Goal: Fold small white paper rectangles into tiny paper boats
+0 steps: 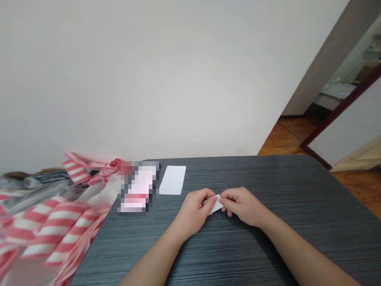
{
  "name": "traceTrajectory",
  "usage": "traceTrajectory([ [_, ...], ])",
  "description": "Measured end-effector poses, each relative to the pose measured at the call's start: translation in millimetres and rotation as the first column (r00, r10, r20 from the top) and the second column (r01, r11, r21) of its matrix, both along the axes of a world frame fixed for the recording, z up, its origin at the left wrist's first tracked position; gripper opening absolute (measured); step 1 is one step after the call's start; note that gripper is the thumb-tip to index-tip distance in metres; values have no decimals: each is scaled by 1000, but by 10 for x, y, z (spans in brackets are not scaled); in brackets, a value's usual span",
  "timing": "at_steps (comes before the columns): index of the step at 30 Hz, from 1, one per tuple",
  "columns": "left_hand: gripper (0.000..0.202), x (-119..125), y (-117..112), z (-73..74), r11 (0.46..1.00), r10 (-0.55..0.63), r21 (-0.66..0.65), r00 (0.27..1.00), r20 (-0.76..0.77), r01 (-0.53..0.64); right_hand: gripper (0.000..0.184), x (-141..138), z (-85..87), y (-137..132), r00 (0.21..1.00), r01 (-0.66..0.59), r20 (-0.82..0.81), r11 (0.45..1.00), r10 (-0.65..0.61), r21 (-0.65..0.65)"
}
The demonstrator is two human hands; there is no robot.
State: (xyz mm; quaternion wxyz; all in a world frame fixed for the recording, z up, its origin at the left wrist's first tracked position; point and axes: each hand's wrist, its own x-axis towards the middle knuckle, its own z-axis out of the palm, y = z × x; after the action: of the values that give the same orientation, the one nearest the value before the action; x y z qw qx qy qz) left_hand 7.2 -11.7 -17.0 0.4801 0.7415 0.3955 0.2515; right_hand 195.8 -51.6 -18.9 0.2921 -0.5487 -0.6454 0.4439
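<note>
A small piece of white paper (216, 205) is pinched between my two hands, just above the dark table. My left hand (195, 209) grips its left side, with the thumb on top. On the other side my right hand (241, 204) pinches the upper right edge between thumb and fingers. The paper looks folded, though the fingers cover most of it. Farther left on the table lies a stack of white paper sheets (173, 180), apart from both hands.
The dark wood-grain table (143, 254) meets a white wall at the back. A pixelated pinkish rectangle (139, 186) lies near its left edge. Beyond that edge are red-and-white striped cloths (64, 222) and clear plastic. Wooden floor (282, 137) and a doorway show at the right.
</note>
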Motion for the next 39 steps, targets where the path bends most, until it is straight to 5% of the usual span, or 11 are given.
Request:
traceTrajectory([
  [39,27,9,21,-74,998,50,49,999,-8,-50,28,7,-12,5,1000,1,11,1000,0,-32],
])
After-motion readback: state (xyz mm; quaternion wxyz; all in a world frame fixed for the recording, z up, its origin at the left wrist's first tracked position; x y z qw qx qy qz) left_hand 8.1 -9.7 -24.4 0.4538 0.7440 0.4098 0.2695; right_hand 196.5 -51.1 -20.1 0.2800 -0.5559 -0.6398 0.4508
